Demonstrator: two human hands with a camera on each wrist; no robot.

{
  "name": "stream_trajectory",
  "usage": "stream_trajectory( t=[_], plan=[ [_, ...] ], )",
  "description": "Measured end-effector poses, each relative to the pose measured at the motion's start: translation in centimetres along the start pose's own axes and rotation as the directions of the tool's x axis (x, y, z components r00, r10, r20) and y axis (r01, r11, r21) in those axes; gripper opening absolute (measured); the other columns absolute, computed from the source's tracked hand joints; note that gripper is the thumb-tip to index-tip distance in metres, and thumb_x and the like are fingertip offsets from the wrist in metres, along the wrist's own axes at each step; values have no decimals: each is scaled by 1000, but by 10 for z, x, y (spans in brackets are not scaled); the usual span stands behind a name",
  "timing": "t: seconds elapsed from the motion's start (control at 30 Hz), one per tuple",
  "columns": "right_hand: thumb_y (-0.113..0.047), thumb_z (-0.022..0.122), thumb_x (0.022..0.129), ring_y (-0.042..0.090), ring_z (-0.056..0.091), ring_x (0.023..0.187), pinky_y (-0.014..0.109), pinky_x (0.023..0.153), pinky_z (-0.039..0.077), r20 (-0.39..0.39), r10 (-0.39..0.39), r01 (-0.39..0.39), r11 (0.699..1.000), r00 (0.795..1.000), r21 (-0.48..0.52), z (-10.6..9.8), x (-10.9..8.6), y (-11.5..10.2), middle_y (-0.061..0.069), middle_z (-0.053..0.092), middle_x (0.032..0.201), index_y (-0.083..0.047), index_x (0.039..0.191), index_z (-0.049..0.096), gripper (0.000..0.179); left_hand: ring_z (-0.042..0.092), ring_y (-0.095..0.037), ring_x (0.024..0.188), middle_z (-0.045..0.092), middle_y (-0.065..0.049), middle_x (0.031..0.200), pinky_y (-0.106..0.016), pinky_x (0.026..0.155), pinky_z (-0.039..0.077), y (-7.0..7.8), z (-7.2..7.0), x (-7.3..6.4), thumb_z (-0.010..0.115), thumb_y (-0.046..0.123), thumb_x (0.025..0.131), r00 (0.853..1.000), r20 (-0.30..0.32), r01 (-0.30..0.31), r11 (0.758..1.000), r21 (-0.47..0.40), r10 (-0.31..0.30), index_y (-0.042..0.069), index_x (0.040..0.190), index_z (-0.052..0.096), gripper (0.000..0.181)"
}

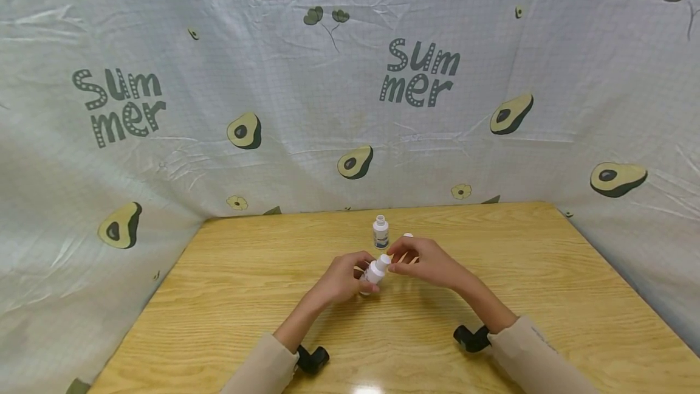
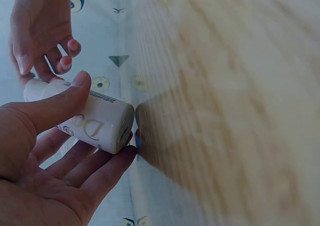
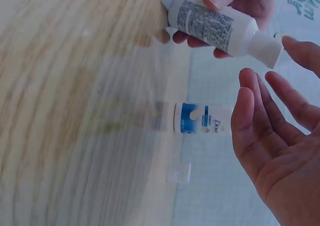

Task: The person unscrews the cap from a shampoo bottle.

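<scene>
Centrally, over a wood-grain tabletop [image 1: 235, 272], the left hand [image 1: 340, 277] curls around a tilted white capped bottle [image 1: 375, 272]; the right hand [image 1: 425, 260], fingers parted, holding nothing, hovers beside its top. Just above stands an uncapped bottle [image 1: 381, 234]; to its right, a loose cap [image 3: 179, 173]. A stray right-hand nudge could topple the uncapped bottle.

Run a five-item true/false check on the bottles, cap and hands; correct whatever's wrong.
1. The left hand grips a white bottle. True.
2. That bottle is held straight upright. False: it is tilted.
3. The standing bottle has an open neck. True.
4. A loose white cap sits on the table. True.
5. The right hand grips the standing bottle. False: the right hand is at the top end of the tilted one.
</scene>
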State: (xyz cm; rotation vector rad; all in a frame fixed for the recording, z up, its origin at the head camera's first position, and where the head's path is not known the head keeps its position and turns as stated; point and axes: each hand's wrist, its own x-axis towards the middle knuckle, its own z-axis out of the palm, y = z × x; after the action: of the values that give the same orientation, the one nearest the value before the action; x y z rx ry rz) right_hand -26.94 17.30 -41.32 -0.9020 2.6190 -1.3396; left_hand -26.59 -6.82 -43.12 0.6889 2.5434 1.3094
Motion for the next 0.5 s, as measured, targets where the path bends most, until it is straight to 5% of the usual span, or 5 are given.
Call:
stream_trajectory(
  t=[0.5],
  plan=[
    [-28,79,93,10,63,84,24,76,54,-39,31,-32,999,999,-39,9,1,-3,3,71,95,-8,106,74,24,74,-26,95,73,-13,111,-39,80,60,5,2,0,90,11,80,1000,6,7,998,55,-8,10,121,71,46]
  ],
)
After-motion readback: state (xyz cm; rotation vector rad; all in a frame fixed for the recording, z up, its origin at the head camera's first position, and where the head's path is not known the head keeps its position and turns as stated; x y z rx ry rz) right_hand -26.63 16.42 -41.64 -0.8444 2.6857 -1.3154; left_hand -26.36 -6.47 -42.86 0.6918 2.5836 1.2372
